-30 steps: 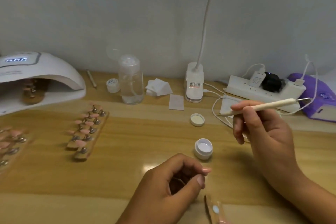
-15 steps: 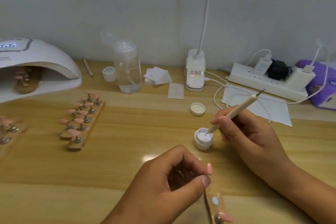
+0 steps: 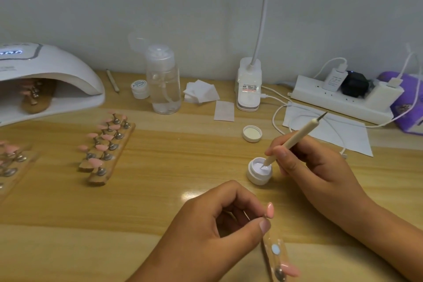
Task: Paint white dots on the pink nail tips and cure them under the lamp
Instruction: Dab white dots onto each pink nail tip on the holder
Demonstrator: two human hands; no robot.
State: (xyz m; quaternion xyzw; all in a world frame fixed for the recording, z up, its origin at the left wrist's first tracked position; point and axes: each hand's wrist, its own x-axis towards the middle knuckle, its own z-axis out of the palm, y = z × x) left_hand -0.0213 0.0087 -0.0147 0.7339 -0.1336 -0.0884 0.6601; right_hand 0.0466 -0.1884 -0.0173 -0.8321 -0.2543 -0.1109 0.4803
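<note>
The right hand (image 3: 320,167) grips a slim cream-coloured dotting pen (image 3: 297,138) like a pencil, its fingers (image 3: 280,153) curled round the lower shaft, and the pen's lower point dips into the white gel inside a small round white plastic jar (image 3: 259,173) standing on the light wooden table (image 3: 171,178). The pen's upper metal point slants up and away toward the right. Just nearer the camera, the left hand (image 3: 206,233) is raised over the table and pinches a single pink nail tip (image 3: 270,210) between thumb and forefinger, the other fingers curled beneath; what the tip is mounted on is hidden by the hand. Below it, at the picture's lower edge, lies a clear plastic holder strip (image 3: 275,258) carrying another pink tip. To the left, well apart from the hands, two wooden holder strips (image 3: 109,146) lie side by side, set with rows of pink tips on metal stems. The white dome-shaped curing lamp (image 3: 52,68) sits at the far left with a further wooden holder of pink tips inside its opening. The jar's white screw lid (image 3: 252,133) lies upturned behind the jar, and a clear pump bottle (image 3: 163,84) stands near the wall.
</note>
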